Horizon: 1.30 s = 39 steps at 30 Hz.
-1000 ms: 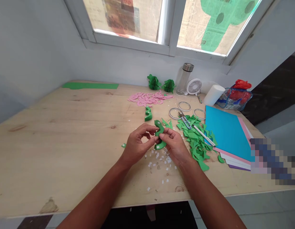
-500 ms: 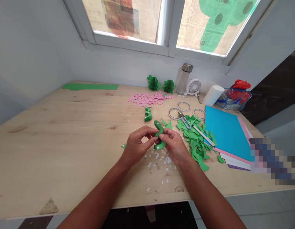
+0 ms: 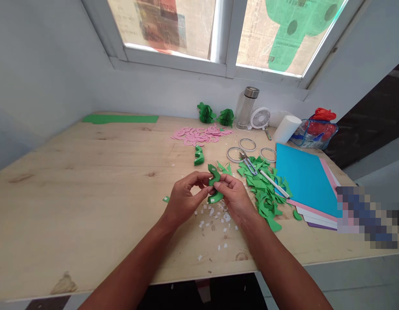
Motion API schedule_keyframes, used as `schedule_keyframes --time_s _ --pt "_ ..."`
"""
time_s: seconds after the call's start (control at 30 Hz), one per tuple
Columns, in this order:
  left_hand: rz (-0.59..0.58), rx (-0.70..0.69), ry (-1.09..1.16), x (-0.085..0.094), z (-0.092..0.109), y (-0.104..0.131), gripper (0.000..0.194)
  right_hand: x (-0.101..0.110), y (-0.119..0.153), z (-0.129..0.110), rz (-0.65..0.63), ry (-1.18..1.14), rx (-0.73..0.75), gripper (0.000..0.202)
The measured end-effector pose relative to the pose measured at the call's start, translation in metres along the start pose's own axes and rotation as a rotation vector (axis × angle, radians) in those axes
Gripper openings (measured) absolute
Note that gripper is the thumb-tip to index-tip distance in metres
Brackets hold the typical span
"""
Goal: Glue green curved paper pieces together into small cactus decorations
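My left hand (image 3: pixel 188 197) and my right hand (image 3: pixel 234 196) pinch a curved green paper piece (image 3: pixel 213 199) between them, above the wooden table (image 3: pixel 89 206). Small white squares show near its upper and lower ends. Just beyond my hands lies a stack of similar green cutouts (image 3: pixel 199 156). Small white paper bits (image 3: pixel 218 213) are scattered beneath and in front of my hands. Green scraps (image 3: pixel 265 193) are heaped to the right of my right hand. A tiny green piece (image 3: pixel 166 199) rests left of my left hand.
Pink cutouts (image 3: pixel 199 135) and two green folded paper shapes (image 3: pixel 206 113) stand farther back. Snips (image 3: pixel 248 162), tape rings (image 3: pixel 247 144) and a white pen (image 3: pixel 274 184) lie right of centre. Coloured sheets (image 3: pixel 305 176), a bottle (image 3: pixel 247 107) and a fan (image 3: pixel 260 117) are beyond.
The view has shifted very slightly. Both hands keep nearly the same hold on the green paper piece.
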<state>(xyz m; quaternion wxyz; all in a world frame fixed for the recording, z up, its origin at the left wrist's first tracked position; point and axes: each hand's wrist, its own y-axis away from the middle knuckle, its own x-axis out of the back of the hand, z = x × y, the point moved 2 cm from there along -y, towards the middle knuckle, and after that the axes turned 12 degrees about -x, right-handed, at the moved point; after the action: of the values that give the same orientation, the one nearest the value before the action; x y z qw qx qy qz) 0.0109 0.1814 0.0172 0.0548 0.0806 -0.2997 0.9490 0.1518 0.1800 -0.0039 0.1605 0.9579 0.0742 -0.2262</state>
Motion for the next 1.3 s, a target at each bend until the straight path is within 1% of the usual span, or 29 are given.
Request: schedule_keyframes --time_s 0.13,0.33,0.53,0.73,0.9,1.03,1.17,1.3 --pt "0.017 0.066 0.075 -0.001 -0.003 0.001 0.023 0.002 -0.001 0.001 0.006 0.013 0.020 0.024" --pt "0.075 0.194 0.199 -0.002 -0.003 0.002 0.015 0.001 0.000 0.002 0.014 0.031 0.018 0.024" --pt "0.121 0.222 0.250 -0.006 -0.007 0.004 0.011 -0.002 0.001 0.000 0.036 0.092 0.045 0.022" --pt "0.150 0.289 0.332 -0.006 -0.009 0.003 0.012 -0.005 0.003 -0.002 0.068 0.183 0.073 0.019" --pt "0.159 0.293 0.348 -0.005 -0.009 0.002 0.012 -0.006 0.004 -0.003 0.099 0.231 0.084 0.020" --pt "0.152 0.287 0.338 -0.004 -0.012 0.002 0.014 -0.002 0.002 -0.001 0.156 0.318 0.148 0.020" --pt "0.127 0.288 0.334 -0.004 -0.014 0.002 0.014 0.002 0.000 -0.001 0.203 0.398 0.207 0.017" --pt "0.084 0.273 0.327 -0.005 -0.013 0.002 0.013 0.001 0.002 -0.004 0.225 0.399 0.206 0.015"
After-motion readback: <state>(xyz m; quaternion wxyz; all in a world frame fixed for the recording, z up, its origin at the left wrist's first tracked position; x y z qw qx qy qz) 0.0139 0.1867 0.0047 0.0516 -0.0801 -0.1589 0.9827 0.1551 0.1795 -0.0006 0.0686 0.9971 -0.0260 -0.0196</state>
